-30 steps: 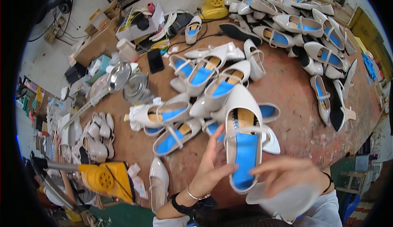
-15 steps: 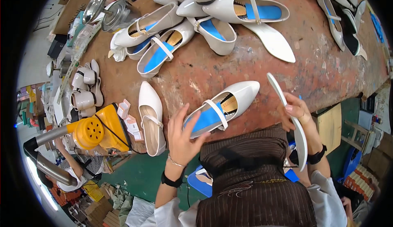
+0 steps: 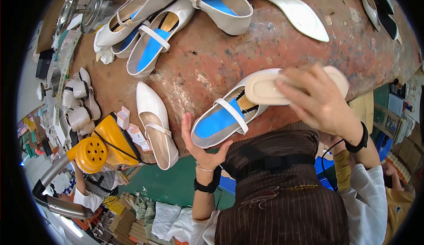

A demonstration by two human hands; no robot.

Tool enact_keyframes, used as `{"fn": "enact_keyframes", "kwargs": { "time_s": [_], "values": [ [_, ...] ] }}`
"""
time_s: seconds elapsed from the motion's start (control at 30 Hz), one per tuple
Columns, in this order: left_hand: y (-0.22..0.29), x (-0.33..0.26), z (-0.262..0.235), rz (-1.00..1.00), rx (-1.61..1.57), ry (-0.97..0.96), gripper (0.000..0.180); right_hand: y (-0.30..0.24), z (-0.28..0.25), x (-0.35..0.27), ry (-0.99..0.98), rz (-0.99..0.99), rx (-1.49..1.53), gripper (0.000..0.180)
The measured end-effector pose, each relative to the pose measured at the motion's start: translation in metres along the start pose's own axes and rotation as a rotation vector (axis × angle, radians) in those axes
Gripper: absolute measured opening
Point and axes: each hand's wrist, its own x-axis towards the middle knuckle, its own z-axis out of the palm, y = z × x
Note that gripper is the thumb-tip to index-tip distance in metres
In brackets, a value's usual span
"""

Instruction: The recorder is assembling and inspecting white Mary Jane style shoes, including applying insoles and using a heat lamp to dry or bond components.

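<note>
A white pointed flat shoe [image 3: 221, 125] with a strap lies on the worktable, its toe toward the right. A blue patch lines its heel end. My left hand [image 3: 204, 150] is at the heel, thumb and fingers spread to either side of it; whether they press on it is hard to tell. In my right hand [image 3: 316, 97] is a beige insole [image 3: 263, 88], gripped around its middle. One rounded end hangs over the shoe's toe and hides part of it. A matching white shoe [image 3: 152, 108] lies to the left, with a pale insole inside.
More strapped shoes [image 3: 150, 53] are heaped at the far side, beside a white insole [image 3: 300, 17]. A yellow device with a metal pipe [image 3: 119, 141] stands at the left edge, near small pink-and-white cards [image 3: 137, 134]. The stained worktable [image 3: 274, 46] stretches between them.
My right hand has brought the insole left over the shoe's toe and turned its beige face into view. My left hand has moved back to the heel. The view has shifted.
</note>
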Motion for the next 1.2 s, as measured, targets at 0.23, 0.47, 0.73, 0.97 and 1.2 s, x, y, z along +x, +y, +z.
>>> {"fn": "enact_keyframes", "kwargs": {
  "time_s": [0.23,0.47,0.73,0.97,1.2],
  "values": [
    [-0.002,-0.004,0.006,-0.001,-0.088,0.097,0.133,-0.024,0.070,0.029,-0.084,-0.244,0.095,0.026],
    [-0.005,-0.006,0.008,0.017,-0.119,0.118,0.136,-0.043,0.110,0.050,-0.071,-0.297,0.319,0.020],
    [-0.011,-0.007,0.005,0.040,-0.180,0.085,0.134,-0.050,0.120,0.049,-0.167,-0.236,0.272,0.018],
    [-0.010,0.002,-0.010,-0.018,-0.149,-0.004,0.093,-0.049,0.122,0.070,-0.083,-0.530,0.246,0.030],
    [-0.002,0.004,0.000,-0.096,-0.143,0.131,0.026,-0.069,0.116,0.061,-0.530,-0.271,0.135,0.015]
  ]
}}
